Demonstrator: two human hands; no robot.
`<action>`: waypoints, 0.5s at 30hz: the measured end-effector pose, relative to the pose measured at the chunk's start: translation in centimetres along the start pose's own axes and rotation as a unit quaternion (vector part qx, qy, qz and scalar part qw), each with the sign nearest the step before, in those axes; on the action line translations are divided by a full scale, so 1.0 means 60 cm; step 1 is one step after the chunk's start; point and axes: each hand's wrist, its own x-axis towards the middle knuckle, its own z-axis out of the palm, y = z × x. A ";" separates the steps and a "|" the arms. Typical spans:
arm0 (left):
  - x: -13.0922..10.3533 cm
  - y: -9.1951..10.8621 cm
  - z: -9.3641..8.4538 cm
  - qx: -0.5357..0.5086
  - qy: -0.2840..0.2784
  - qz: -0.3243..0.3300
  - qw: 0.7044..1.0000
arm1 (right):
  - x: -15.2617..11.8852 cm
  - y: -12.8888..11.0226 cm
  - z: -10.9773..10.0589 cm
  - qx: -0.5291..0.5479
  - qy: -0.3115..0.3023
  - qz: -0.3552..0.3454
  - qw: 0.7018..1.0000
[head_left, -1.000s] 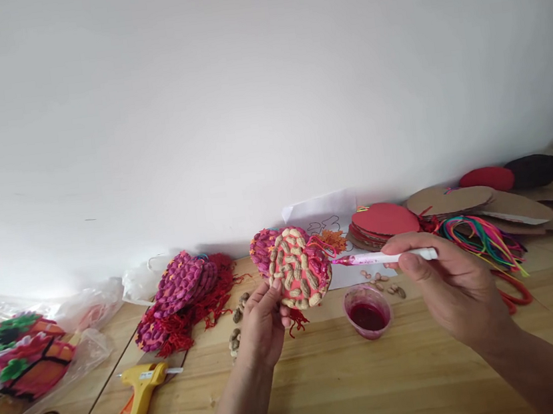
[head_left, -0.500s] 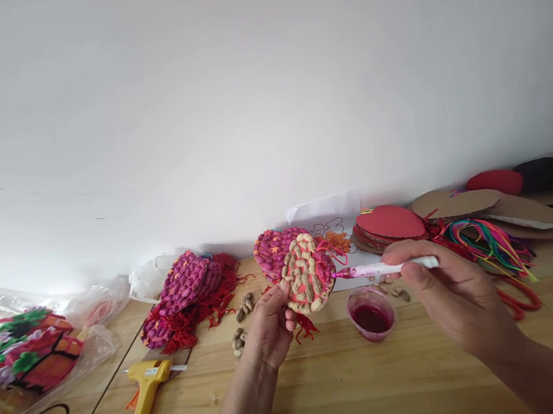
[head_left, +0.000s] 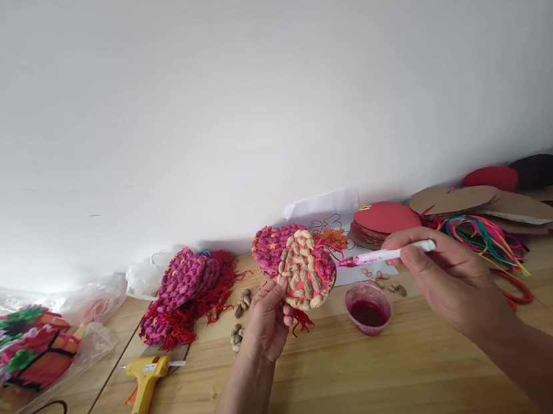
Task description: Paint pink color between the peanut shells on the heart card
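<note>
L hand pinching peanut disc by its edge, disc just beyond fingertips; R hand pinching pen w/ tip near disc.

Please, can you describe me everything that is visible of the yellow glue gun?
The yellow glue gun lies on its side on the wooden table, apart from both hands. Its body looks like plastic, with a pale label on the barrel and a small red part low on the handle. A thin whitish stick juts from the right end, and an orange trigger shows at the left. A black cord leaves the handle's base and runs out of view.
</note>
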 end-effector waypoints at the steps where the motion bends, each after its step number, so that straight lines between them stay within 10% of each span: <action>1: 0.000 -0.001 -0.001 0.001 -0.001 0.002 1.000 | 0.001 0.001 -0.001 0.006 0.004 -0.001 1.000; 15: 0.000 -0.002 -0.003 0.012 -0.008 0.006 1.000 | 0.009 0.003 -0.002 0.049 -0.023 0.016 0.998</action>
